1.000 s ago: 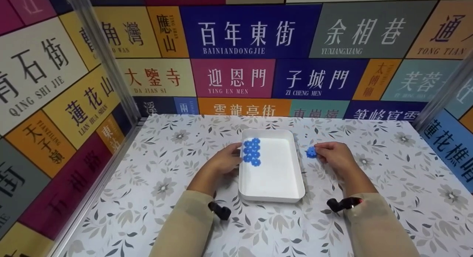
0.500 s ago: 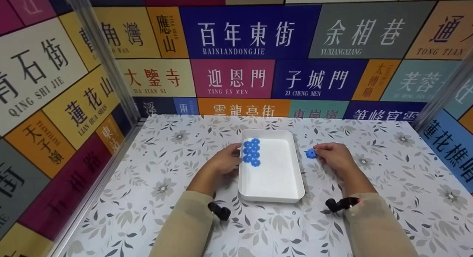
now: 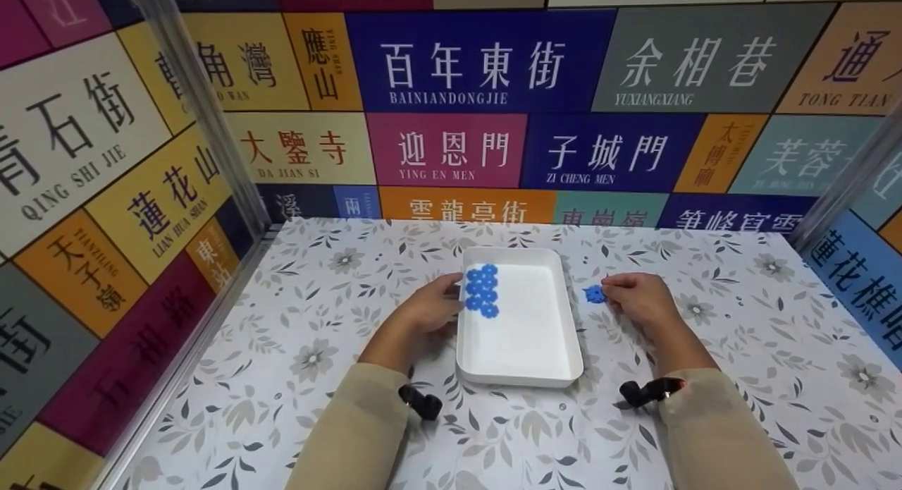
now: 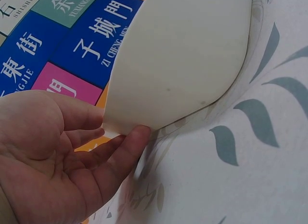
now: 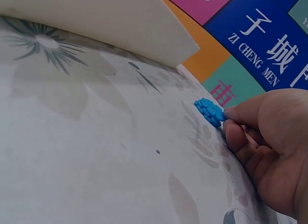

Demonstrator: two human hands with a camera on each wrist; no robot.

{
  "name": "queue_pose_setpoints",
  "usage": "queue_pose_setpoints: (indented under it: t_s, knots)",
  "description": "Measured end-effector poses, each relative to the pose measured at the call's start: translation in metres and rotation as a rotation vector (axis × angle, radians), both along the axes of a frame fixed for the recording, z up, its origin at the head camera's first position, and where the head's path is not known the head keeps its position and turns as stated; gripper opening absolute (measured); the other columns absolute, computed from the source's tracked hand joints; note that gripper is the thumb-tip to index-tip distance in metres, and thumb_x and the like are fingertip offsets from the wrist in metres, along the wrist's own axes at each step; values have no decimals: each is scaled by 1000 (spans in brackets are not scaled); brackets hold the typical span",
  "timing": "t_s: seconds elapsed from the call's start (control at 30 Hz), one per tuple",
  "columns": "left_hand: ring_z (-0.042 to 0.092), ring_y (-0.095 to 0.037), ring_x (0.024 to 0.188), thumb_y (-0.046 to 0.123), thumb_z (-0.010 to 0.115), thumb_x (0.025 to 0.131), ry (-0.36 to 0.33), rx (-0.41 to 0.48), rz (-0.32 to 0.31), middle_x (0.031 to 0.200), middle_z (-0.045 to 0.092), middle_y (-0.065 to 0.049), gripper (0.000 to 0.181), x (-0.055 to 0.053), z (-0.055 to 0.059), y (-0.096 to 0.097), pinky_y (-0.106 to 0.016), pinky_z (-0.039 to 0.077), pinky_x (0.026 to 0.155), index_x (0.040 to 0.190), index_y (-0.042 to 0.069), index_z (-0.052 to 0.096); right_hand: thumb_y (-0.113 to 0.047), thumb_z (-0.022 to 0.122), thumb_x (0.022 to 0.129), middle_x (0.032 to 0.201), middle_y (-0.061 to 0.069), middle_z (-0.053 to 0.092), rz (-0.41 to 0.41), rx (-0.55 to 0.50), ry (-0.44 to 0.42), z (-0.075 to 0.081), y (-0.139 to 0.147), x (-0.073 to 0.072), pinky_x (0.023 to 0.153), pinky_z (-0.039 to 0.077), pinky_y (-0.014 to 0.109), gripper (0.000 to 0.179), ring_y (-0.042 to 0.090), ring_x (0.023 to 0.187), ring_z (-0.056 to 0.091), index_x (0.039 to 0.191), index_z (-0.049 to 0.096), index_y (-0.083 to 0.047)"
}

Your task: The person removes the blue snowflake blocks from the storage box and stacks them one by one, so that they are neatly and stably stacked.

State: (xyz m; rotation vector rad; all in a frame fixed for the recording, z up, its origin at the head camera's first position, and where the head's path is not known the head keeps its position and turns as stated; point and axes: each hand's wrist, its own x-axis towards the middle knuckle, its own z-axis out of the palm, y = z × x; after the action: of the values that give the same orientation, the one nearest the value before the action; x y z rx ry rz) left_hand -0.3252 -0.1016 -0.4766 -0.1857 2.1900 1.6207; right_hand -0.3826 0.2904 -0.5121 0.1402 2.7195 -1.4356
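The white tray [image 3: 525, 328] stands on the table, with several small blue flower-shaped plastic pieces [image 3: 482, 290] laid in rows along the left side of its floor. On the left, my left hand [image 3: 426, 307] holds the tray's side wall. In the left wrist view its thumb and a finger meet the tray wall [image 4: 178, 55]. To the right of the tray, my right hand [image 3: 638, 297] pinches a blue flower-shaped piece [image 3: 595, 294] between thumb and finger, low over the tabletop. Layered edges show on this blue piece [image 5: 209, 111] in the right wrist view; whether it is more than one is unclear.
The table [image 3: 317, 299] wears a white cover with grey leaves and flowers. A back wall [image 3: 479, 60] of coloured panels with lettering rises behind it, and a side wall [image 3: 77, 194] stands at the left. Black wrist cameras [image 3: 421, 402] sit by both sleeves.
Both hands and the tray stay in nearly the same places. The piece in my right hand turns slightly; the whole view shifts a little.
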Motion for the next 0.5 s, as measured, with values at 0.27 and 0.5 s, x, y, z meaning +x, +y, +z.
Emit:
queue_pose_setpoints:
  t_s: [0.27, 0.5]
  knots:
    - [58, -25, 136, 16, 59, 107, 46, -73, -38, 169, 47, -6, 66, -2, 3, 2, -40, 54, 103, 168, 26, 37, -23, 71, 103, 110, 6, 77, -57, -41, -28, 1, -4, 0, 73, 61, 21, 33, 8, 82, 70, 127, 75, -2]
    - [55, -27, 144, 17, 59, 107, 40, -104, -49, 169, 46, -6, 66, -3, 2, -1, -46, 50, 114, 168, 27, 37, -24, 71, 102, 114, 11, 76, -63, -31, -17, 1, -7, 1, 73, 60, 22, 32, 10, 83, 69, 126, 75, -3]
